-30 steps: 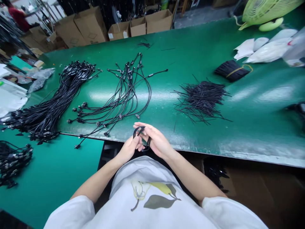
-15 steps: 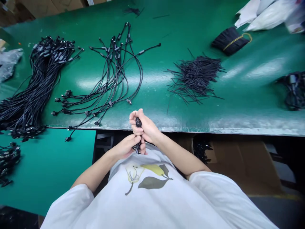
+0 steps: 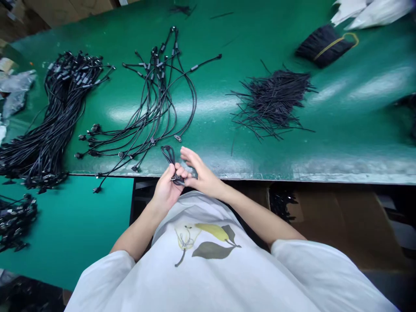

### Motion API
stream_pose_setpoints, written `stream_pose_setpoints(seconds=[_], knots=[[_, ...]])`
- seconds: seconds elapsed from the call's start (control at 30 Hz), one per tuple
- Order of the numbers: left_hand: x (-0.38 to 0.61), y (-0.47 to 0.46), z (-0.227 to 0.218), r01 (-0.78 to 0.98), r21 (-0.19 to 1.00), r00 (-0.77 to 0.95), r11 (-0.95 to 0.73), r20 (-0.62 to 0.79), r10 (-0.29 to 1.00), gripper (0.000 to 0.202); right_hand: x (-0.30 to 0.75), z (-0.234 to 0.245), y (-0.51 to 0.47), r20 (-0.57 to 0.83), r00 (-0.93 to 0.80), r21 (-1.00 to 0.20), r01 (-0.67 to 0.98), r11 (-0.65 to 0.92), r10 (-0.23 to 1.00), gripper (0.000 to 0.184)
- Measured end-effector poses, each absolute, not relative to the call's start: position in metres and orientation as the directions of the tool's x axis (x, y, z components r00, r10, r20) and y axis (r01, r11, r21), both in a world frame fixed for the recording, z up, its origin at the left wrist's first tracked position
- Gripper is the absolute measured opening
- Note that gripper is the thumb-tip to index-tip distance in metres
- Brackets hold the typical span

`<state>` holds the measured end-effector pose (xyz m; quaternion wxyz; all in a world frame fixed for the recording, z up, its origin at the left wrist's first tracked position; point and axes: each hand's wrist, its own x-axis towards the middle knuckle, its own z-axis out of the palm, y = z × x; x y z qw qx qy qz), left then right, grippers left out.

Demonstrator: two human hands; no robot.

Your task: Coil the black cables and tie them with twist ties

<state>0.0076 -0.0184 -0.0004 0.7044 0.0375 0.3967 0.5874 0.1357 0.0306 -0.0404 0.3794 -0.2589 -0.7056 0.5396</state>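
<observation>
A folded black cable (image 3: 169, 154) is gripped in my left hand (image 3: 167, 190), just over the front edge of the green table. Its loop sticks up past the thumb, and a small plug end shows by the fingers. Close on the right is my right hand (image 3: 203, 175), fingers stretched out and apart. Its thumb reaches to the lower end of the cable; whether it touches cannot be made out. Several loose black cables (image 3: 156, 108) with grey sleeves lie spread on the table beyond my hands. To their right lies a pile of short black ties (image 3: 276, 102).
A thick bundle of black cables (image 3: 61, 117) lies at the left. More cables (image 3: 16, 223) rest on a lower green surface (image 3: 97, 221). At the back right are a banded black bundle (image 3: 325, 45) and white bags (image 3: 373, 15). Below the table edge stands a cardboard box (image 3: 341, 225).
My right hand has let go of the cable and opened. My left hand has moved up and now holds the cable alone, with its loop spread. The view has shifted slightly.
</observation>
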Motion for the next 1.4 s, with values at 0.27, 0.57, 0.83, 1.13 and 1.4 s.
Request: stream_pose_setpoints(seconds=[0.27,0.57,0.83,1.13,1.4], knots=[[0.012,0.001,-0.003,-0.788,0.605,-0.24,0.11,-0.468,0.851,0.03,0.137,-0.045,0.014,0.489,-0.537,-0.418,0.547,0.725,0.688,0.043],[0.025,0.002,-0.008,-0.76,0.65,-0.341,0.003,-0.403,0.849,0.024,0.125,-0.042,0.023,0.318,-0.431,-0.777,0.392,0.492,0.845,0.025],[0.027,0.003,0.0,-0.628,0.778,-0.332,0.018,-0.289,0.898,0.031,0.128,-0.035,0.028,0.202,-0.456,-0.91,0.24,0.339,0.867,0.014],[0.022,-0.012,-0.008,-0.472,0.797,0.096,0.376,-0.378,0.921,0.041,0.165,0.005,0.06,0.264,-0.523,-0.754,0.411,0.511,0.81,0.025],[0.015,-0.007,-0.009,-0.221,0.933,0.003,0.284,-0.29,0.957,0.038,0.152,0.005,0.058,0.15,-0.621,-0.734,0.451,0.508,0.769,0.028]])
